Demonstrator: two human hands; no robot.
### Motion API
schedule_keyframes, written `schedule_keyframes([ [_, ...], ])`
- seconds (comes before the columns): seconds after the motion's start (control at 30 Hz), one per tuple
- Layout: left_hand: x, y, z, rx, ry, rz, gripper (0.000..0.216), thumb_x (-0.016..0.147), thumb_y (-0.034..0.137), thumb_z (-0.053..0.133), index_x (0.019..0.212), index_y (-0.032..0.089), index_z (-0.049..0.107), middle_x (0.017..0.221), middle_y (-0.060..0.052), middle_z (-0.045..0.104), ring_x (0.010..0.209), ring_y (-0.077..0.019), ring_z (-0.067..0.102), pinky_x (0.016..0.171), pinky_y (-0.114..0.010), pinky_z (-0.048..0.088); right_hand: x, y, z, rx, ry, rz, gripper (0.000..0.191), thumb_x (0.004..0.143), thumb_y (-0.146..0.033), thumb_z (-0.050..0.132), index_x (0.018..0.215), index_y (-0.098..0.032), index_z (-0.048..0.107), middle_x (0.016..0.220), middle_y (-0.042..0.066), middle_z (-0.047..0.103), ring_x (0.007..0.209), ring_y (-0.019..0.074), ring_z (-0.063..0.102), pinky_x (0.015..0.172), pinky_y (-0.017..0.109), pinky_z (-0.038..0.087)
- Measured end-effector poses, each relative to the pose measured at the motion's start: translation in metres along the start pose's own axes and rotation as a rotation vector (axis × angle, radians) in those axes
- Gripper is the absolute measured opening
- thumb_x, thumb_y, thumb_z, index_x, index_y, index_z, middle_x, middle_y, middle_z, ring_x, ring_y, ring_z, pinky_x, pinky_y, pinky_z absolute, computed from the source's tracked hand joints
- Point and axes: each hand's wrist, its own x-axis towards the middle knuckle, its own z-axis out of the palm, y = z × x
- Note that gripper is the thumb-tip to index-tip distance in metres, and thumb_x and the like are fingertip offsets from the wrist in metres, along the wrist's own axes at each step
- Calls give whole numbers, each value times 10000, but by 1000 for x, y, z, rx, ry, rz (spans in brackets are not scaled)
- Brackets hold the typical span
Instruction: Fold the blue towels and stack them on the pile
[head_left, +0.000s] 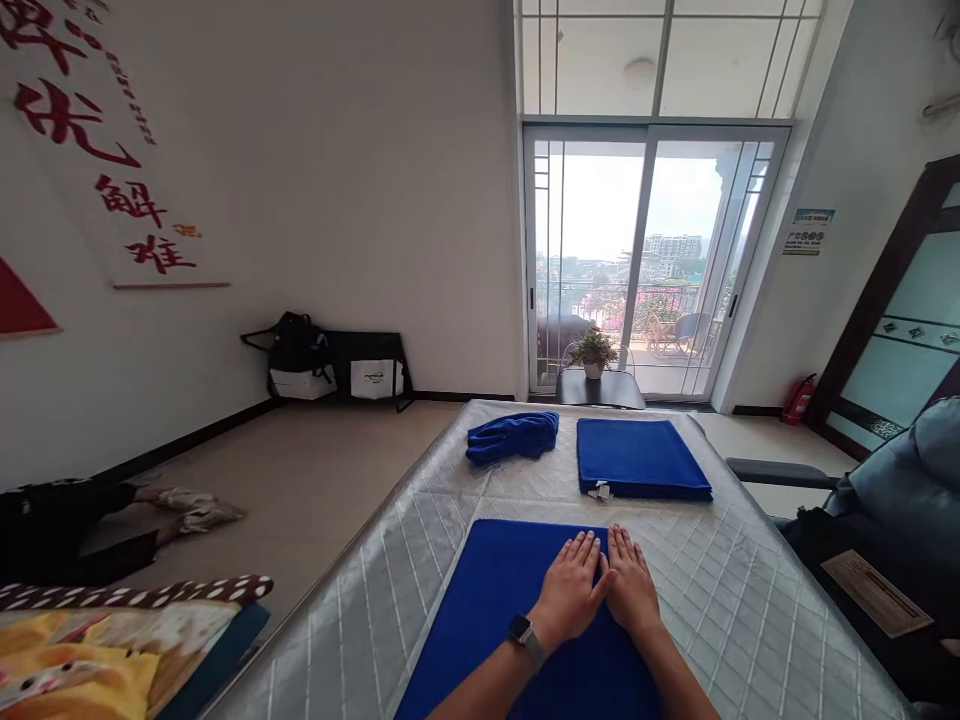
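**Q:** The left hand (574, 590) and the right hand (632, 585): how do they lie?

**A:** Both lie palm down and side by side, touching each other. The fingers are stretched out flat and grasp nothing. They rest on a flat blue towel (487, 600) spread at the near end of a bed (750, 600) with a silver quilted cover. A dark watch (523, 633) sits on the left wrist.

**Q:** How many towels are there?

**A:** Three, all blue. Beyond the one under the hands, toward the far end of the bed, a folded towel (637, 458) lies square on the right. It has a small white tag (600, 491) at its near edge. To its left, and apart from it, lies a bunched towel (514, 437).

**Q:** Are there any containers?

**A:** Yes. Just past the bed, a small dark table (622, 392) carries one pot (593, 369). The pot holds a green plant with pink flowers. On the floor by the far left wall stand two white bags (375, 378), with black bags (296, 335) behind them. The number of black bags is unclear, and what is inside any of the bags cannot be seen.

**Q:** What else is in the room?

**A:** A person's legs (82, 530) lie on the floor at the left. At the right is one grey chair (907, 470). Farther back, one red fire extinguisher (799, 400) stands beside the glass doors (652, 260).
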Motion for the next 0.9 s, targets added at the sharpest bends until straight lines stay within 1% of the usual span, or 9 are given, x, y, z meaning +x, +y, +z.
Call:
schedule_keyframes([
  [0.07,10,1,10,0,17,-19,611,1027,491,187,1522,174,352,1566,-125,404,1473,-256,317,1187,-491,327,1,1,1,-12,-1,6,571,987,-264,244,1536,-138,333,1633,86,187,1518,220,96,1220,424,101],
  [0.17,5,-18,16,36,33,-75,627,1023,509,197,1530,164,330,1572,-130,394,1476,-256,308,1191,-494,323,3,0,2,4,12,59,609,1000,-337,209,1546,-75,270,1625,104,206,1514,206,125,1220,398,122],
  [0.27,-16,-59,7,98,42,-171,648,1013,543,229,1536,170,313,1575,-136,387,1478,-257,303,1194,-498,315,4,-1,2,55,25,80,630,999,-368,197,1547,-65,259,1624,100,204,1514,197,129,1222,397,118],
  [0.43,-62,-140,-24,208,49,-369,652,1012,543,232,1529,158,327,1567,-150,393,1470,-277,318,1196,-522,284,2,-3,-2,104,33,89,631,991,-360,211,1552,-75,246,1628,88,193,1515,191,117,1226,401,99],
  [0.53,-83,-166,-38,230,11,-451,670,1015,529,201,1520,109,335,1576,-163,358,1476,-283,298,1217,-526,219,-1,-4,-4,94,30,86,628,991,-353,218,1549,-67,253,1625,95,207,1514,198,129,1225,404,106],
  [0.6,-91,-167,-47,224,20,-481,681,1015,527,201,1512,86,346,1579,-168,348,1482,-280,282,1225,-510,201,-3,-6,-6,79,44,87,619,993,-344,221,1545,-68,273,1623,98,228,1512,202,145,1223,403,119],
  [0.7,-100,-153,-65,187,101,-506,717,1002,566,229,1503,70,361,1569,-180,379,1478,-281,297,1217,-489,247,-7,-11,-16,47,109,84,579,989,-298,242,1525,-112,355,1616,82,278,1509,212,164,1226,412,106],
  [0.8,-118,-133,-87,110,135,-391,612,995,556,299,1452,185,468,1497,-115,511,1416,-265,421,1168,-463,359,-15,-17,-39,23,170,4,546,958,-205,285,1466,-162,477,1591,70,352,1497,237,216,1227,429,107],
  [0.9,-152,-114,-103,12,63,-225,357,975,471,424,1188,306,658,1297,-23,656,1222,-216,600,1057,-368,480,-36,-18,-68,95,126,-161,495,944,-169,298,1303,-209,637,1442,93,547,1354,251,461,1149,396,302],
])
